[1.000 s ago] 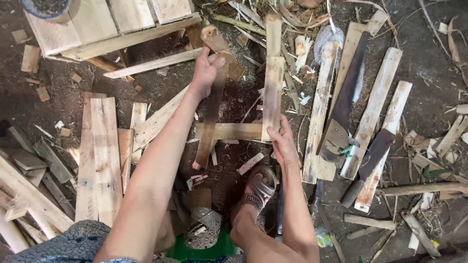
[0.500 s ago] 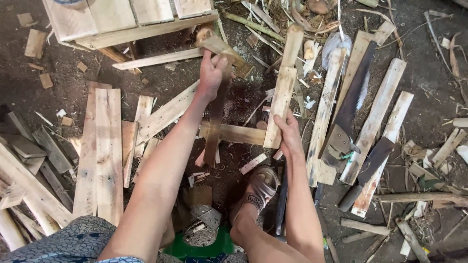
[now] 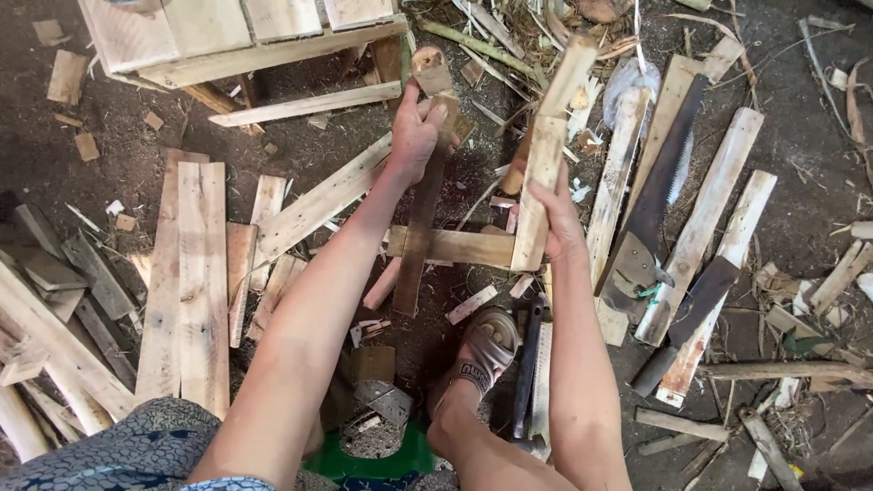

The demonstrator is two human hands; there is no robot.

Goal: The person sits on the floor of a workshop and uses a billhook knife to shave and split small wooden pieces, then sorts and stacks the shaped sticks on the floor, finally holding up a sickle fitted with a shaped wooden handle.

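Observation:
My left hand (image 3: 416,136) is shut around the top of a dark wooden slat (image 3: 416,245) that runs down toward my foot. A short pale block (image 3: 432,69) sticks up just above that hand. My right hand (image 3: 556,221) grips the lower part of a pale slat (image 3: 551,136) that leans up and to the right. A pale cross piece (image 3: 459,245) lies between the two slats, touching both, above the dirt floor. My sandalled foot (image 3: 484,350) rests just below this frame.
A handsaw (image 3: 662,186) and a dark long blade (image 3: 693,309) lie on loose slats to the right. A pallet (image 3: 227,41) sits at the top left, long planks (image 3: 191,273) at the left. A green container (image 3: 364,455) stands by my leg. Scraps litter the ground.
The pale slat has tipped from upright to leaning right, and my right hand has moved up along it. My left hand with the dark slat has shifted slightly right.

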